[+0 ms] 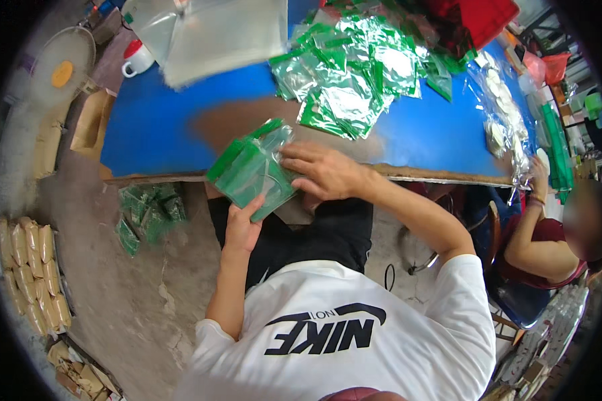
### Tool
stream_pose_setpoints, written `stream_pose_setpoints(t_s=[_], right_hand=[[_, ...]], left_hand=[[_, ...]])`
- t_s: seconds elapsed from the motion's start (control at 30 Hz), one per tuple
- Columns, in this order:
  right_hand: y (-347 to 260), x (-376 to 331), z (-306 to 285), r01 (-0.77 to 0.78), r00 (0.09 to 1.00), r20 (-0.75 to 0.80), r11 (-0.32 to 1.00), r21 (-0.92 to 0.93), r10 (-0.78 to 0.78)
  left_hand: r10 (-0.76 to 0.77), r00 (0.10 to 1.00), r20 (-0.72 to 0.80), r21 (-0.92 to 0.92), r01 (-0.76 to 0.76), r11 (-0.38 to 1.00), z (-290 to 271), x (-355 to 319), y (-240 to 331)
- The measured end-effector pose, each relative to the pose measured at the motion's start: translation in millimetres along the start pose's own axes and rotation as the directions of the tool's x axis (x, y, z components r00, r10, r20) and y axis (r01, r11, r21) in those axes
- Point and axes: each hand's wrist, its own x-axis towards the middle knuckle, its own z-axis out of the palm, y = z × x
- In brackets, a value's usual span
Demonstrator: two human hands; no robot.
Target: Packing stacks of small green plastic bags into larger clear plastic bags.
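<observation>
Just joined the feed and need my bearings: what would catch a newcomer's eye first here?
The stack of green packets held at the near edge of the blue table, left hand under it and right hand on top. Beyond it, a heap of shiny green-and-silver packets covers the table's far middle. More green packets lie on the floor to the left, under the table edge.
</observation>
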Motion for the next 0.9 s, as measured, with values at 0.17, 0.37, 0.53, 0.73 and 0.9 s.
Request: stream_pose_setpoints(t_s=[0.17, 0.37, 0.53, 0.73, 0.9], right_hand=[[14.2, -4.4, -33.6, -0.492, 0.838, -0.363, 0.852, -0.181, 0.407], [2.4, -36.1, -10.7, -0.348, 0.935, -0.178, 0.889, -0.298, 0.306], [-19.4, -26.1, -2.6, -0.098, 0.988, -0.114, 0.993, 0.065, 0.105], [61.8, -41.8, -59.6, -0.459, 0.873, -0.389, 0.765, -0.452, 0.294], [9.7, -38.1, -44.0, -0.443, 0.896, -0.212, 0.799, -0.407, 0.39]], left_hand=[[-0.093, 0.995, 0.022, 0.044, 0.092, 0.995, 0.0, -3.2, -4.9], [-0.112, 0.988, 0.111, -0.049, 0.118, 0.992, -1.3, -1.4, -2.7], [-0.101, 0.989, 0.11, 0.057, 0.095, 0.994, 8.5, 1.2, -7.0], [-0.189, 0.972, 0.142, -0.039, 0.196, 0.98, -1.6, -11.6, -11.0], [-0.231, 0.956, 0.183, -0.185, 0.264, 0.947, -7.0, -20.4, -24.5]])
